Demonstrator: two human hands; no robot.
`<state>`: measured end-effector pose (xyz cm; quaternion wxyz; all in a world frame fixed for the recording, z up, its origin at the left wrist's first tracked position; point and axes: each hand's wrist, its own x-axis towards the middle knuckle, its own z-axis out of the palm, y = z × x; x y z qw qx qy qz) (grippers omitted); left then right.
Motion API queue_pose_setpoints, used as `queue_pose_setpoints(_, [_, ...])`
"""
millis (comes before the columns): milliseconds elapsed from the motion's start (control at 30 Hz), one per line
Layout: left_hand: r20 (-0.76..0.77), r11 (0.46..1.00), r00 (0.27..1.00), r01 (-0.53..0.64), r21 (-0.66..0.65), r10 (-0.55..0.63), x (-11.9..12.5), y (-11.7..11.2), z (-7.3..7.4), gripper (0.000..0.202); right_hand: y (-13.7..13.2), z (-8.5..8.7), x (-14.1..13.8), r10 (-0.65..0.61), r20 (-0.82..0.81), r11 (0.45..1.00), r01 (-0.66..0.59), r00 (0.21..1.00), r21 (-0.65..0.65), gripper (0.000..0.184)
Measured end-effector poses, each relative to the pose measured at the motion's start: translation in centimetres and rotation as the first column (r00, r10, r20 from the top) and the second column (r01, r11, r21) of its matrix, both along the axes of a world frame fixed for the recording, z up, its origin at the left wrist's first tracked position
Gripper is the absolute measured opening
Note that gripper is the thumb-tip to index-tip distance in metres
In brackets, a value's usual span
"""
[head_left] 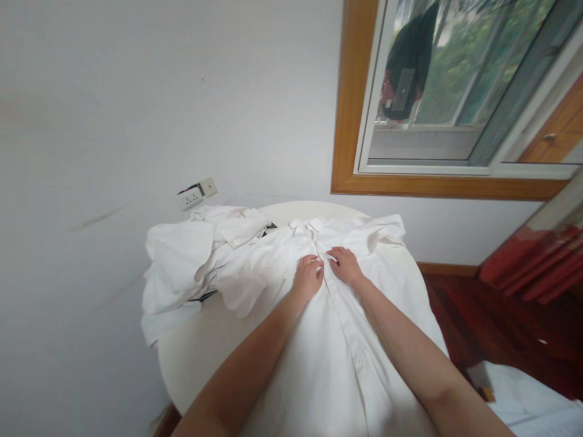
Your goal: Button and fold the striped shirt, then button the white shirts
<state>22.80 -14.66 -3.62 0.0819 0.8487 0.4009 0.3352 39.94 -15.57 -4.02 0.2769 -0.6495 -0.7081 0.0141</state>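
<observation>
bare forearms [255, 352] are closest to the camera, reaching toward 12 o'clock over a white shirt [314, 352] spread across the round counter [195, 352]. left hand [310, 278] and right hand [345, 266] sit either side of the front strip [345, 321], fingers curled and near together. can't tell if they're pinching fabric or just resting on it, tbh. main worry imo: if one side gets tugged harder, the strip goes crooked and puckers. also, that crumpled white heap [180, 255] at 10 o'clock butts right up against the shirt and pokes past the counter's edge, so a pull toward 6 o'clock could drag it along, or a nudge could tip it off.
</observation>
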Motion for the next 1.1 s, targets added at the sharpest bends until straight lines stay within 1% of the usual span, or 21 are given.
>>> queue_pose_setpoints(100, [-0.01,0.997,0.998,0.069,-0.016,-0.069,-0.2,0.3,0.0,0.023,0.0,0.0,0.0,-0.002,-0.003,1.0,0.002,1.0,0.001,0.032])
queue_pose_setpoints(200, [-0.005,0.985,0.986,0.167,-0.043,-0.167,-0.5,0.7,0.0,0.028,0.0,0.1,0.0,-0.002,-0.009,1.0,0.002,1.0,-0.008,0.033])
queue_pose_setpoints(300, [0.035,0.963,0.967,0.255,-0.092,-0.252,-0.8,1.2,-0.2,0.025,0.0,0.2,-0.1,-0.008,-0.015,1.0,0.008,1.0,-0.014,0.032])
queue_pose_setpoints(400, [0.061,0.949,0.959,0.284,-0.135,-0.278,-1.0,1.7,-0.3,0.021,-0.1,0.4,-0.2,-0.011,-0.016,1.0,0.011,1.0,-0.014,0.032])
queue_pose_setpoints(533, [0.0,0.957,0.964,0.266,-0.119,-0.268,-1.0,1.6,0.0,0.017,-0.3,0.6,-0.3,0.001,-0.018,1.0,-0.002,1.0,-0.018,0.031])
queue_pose_setpoints(700, [-0.13,0.976,0.967,0.213,-0.046,-0.218,-0.6,0.8,0.9,0.013,-0.5,0.8,-0.4,0.001,-0.022,1.0,-0.001,1.0,-0.014,0.031])
queue_pose_setpoints(867, [-0.252,0.98,0.95,0.198,0.031,-0.184,-0.5,0.4,1.6,0.007,-0.6,1.0,-0.5,0.006,-0.017,1.0,-0.006,1.0,-0.011,0.031])
queue_pose_setpoints(967, [-0.33,0.985,0.936,0.158,0.073,-0.125,-0.4,0.1,1.8,0.009,-0.6,1.0,-0.6,0.014,-0.018,1.0,-0.014,1.0,-0.014,0.032])
queue_pose_setpoints(1033, [-0.348,0.988,0.934,0.125,0.093,-0.085,-0.2,-0.2,2.0,0.009,-0.6,0.9,-0.7,0.018,-0.023,1.0,-0.018,1.0,-0.019,0.032])
queue_pose_setpoints(1100, [-0.336,0.99,0.939,0.114,0.087,-0.078,0.0,-0.5,2.2,0.012,-0.5,0.9,-0.7,0.02,-0.028,0.999,-0.021,0.999,-0.027,0.032])
